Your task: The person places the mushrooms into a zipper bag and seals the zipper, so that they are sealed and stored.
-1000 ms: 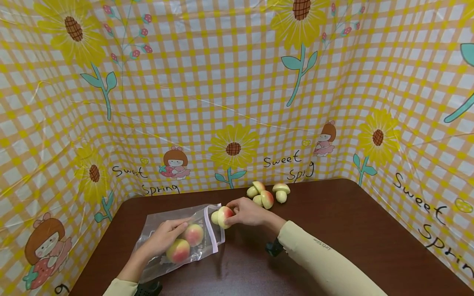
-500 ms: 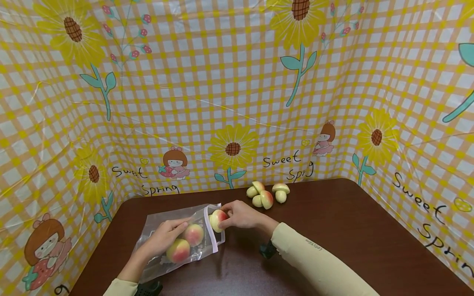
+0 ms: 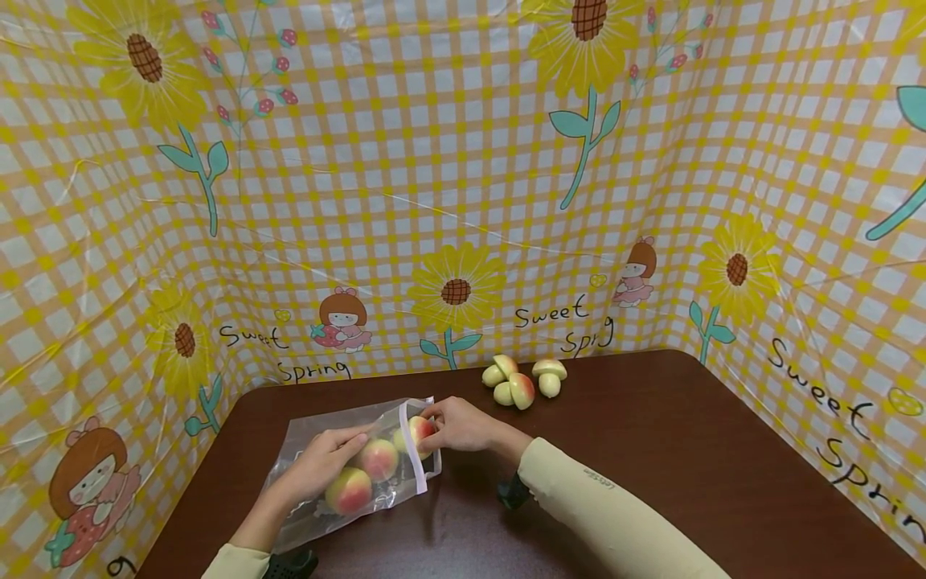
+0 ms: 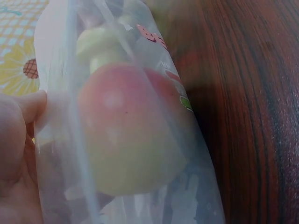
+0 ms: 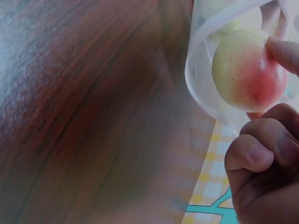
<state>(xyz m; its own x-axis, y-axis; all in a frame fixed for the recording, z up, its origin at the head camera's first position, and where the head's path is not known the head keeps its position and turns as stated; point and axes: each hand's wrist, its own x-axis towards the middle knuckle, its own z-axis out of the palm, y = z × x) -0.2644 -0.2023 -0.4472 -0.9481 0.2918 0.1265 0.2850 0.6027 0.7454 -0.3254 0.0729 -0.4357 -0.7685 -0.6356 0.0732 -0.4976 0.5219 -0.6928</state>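
Note:
A clear zip bag [image 3: 311,434] with a pale lilac strip lies across the left of the table. My left hand [image 3: 325,462] grips it, thumb on top in the head view. Inside the bag are two rounded red-and-green pieces [image 3: 350,490], one seen large through the plastic in the left wrist view. My right hand [image 3: 459,425] pinches a toy mushroom [image 5: 247,70] by its red-blushed cap at the bag's mouth. The mushroom's stem points into the bag, and the cap sits within the opening.
Several similar toy mushrooms lie at the back of the dark wooden table [image 3: 615,450]: two close together [image 3: 517,392] and a single mushroom [image 3: 550,379] to their right. A checked, flower-printed cloth [image 3: 456,201] walls the table at the back and sides.
My right hand has moved left, carrying the mushroom from just outside the bag's mouth into the opening. The left hand and the bag have stayed almost still.

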